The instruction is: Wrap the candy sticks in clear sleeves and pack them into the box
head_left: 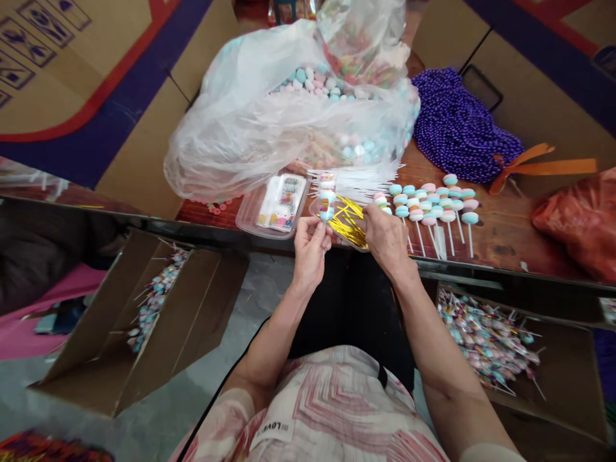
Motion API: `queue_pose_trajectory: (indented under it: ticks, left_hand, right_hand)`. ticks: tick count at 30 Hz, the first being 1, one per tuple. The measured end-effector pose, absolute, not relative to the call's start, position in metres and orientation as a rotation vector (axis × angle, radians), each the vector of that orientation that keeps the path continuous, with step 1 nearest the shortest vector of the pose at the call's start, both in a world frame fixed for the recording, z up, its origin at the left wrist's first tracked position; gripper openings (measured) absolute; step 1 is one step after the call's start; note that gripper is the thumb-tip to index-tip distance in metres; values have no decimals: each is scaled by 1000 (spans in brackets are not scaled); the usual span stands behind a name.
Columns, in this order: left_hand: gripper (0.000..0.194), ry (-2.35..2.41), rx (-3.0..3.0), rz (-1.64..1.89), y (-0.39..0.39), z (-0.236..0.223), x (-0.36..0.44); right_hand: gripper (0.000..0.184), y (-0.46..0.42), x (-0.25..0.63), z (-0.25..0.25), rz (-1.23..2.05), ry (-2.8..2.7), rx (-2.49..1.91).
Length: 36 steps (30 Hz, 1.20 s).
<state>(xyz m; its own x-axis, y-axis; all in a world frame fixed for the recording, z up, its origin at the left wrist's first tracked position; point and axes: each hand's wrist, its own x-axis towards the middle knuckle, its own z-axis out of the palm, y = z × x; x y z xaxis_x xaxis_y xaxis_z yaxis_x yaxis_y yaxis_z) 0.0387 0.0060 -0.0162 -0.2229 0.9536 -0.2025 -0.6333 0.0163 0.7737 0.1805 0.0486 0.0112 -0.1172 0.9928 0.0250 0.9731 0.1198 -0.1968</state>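
My left hand (310, 247), fingers closed, pinches the lower end of a marshmallow lollipop in a clear printed bag (328, 196), which stands upright over the table edge. Beside it, my right hand (389, 237) reaches from the right to a pile of gold twist ties (349, 221) in a small clear tub. Its fingertips are pinched at the ties' right end and partly hidden. Just left of the bagged lollipop, a plastic tray (248, 215) holds a stack of printed clear bags (283, 202). White sticks (363, 183) lie behind the ties.
Unwrapped marshmallow lollipops (436, 202) lie in a group to the right. A large plastic bag of marshmallows (250, 122) fills the back, near purple cord (459, 122). Below the table edge, cardboard boxes stand left (192, 308) and right (568, 366), holding wrapped lollipops.
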Motion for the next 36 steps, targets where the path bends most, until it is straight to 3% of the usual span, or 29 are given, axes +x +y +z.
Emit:
queue_pose_trajectory:
  ticks: [8,15,23,27,36]
  left_hand:
    - [27,943,454,1548,7,-12,42]
    - [33,869,538,1494,0,-11,55]
    - [33,886,646,1480,-8,-19,74]
    - [40,858,569,1445,-7,-13,80]
    - [41,598,340,857,-16,18,62]
  right_hand:
    - [18,37,191,13,381,-1843,-1774]
    - [14,-3,180,9,879,-1393,-1372]
    - [13,-16,179,-4,839,-1415,-1363]
    - [15,-19,181,-8,982,-1308,-1279]
    - [19,-28,204,-8,1256,-1276,-1016]
